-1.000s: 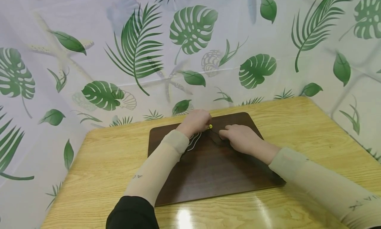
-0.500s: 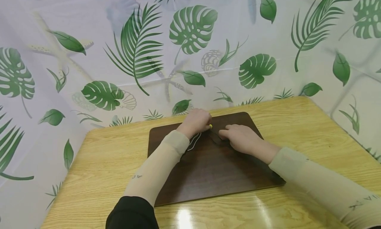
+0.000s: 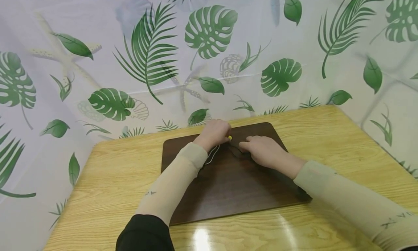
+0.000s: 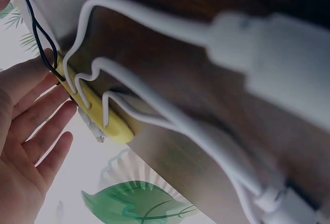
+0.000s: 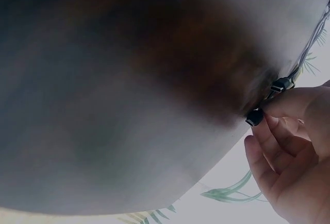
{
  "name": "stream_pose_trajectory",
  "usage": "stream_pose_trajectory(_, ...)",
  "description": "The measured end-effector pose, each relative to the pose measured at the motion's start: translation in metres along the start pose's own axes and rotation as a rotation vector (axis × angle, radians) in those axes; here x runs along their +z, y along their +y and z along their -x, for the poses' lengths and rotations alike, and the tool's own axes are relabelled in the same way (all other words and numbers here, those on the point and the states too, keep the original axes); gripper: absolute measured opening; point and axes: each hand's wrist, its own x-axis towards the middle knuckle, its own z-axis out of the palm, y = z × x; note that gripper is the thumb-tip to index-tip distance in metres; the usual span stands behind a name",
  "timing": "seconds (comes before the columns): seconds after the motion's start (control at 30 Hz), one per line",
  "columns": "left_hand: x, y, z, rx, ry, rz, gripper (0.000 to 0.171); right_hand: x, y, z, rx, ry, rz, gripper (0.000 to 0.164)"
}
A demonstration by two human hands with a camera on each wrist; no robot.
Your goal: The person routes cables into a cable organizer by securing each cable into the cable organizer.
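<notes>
My left hand (image 3: 213, 133) is over the back part of the dark brown board, thumb and fingers pinching one end of a yellow cable clip (image 4: 98, 108). White cables (image 4: 144, 90) pass through the clip and run to blurred white plugs (image 4: 289, 206) close to the left wrist camera. A thin black cable (image 4: 38, 28) enters the clip's end beside my thumb. To the right, my right hand (image 3: 262, 151) pinches a black cable plug (image 5: 254, 117) between thumb and forefinger. A second small black plug (image 5: 281, 84) lies just above my thumb in the right wrist view.
The brown board (image 3: 241, 193) lies on a light wood table (image 3: 127, 167). Behind and at both sides hangs a white cloth (image 3: 248, 22) printed with green leaves, close to the table's back edge.
Both hands stay in nearly the same place. My left thumb has shifted slightly over the yellow clip, and the black cable between the hands has changed its curve a little.
</notes>
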Motion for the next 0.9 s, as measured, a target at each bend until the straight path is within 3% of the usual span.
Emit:
stream_pose_trajectory(0.27, 0.001, 0.000, 0.001, 0.004, 0.001, -0.036, 0.019, -0.002, 0.000, 0.000, 0.001, 0.000, 0.014, 0.025)
stream_pose_trajectory(0.53, 0.001, 0.002, 0.014, 0.021, -0.074, -0.160, 0.034, -0.003, 0.001, 0.002, -0.021, -0.040, 0.040, 0.021)
stream_pose_trajectory(0.9, 0.000, 0.000, 0.042, 0.101, -0.116, -0.116, 0.069, -0.006, 0.003, 0.012, -0.027, -0.042, 0.077, 0.025)
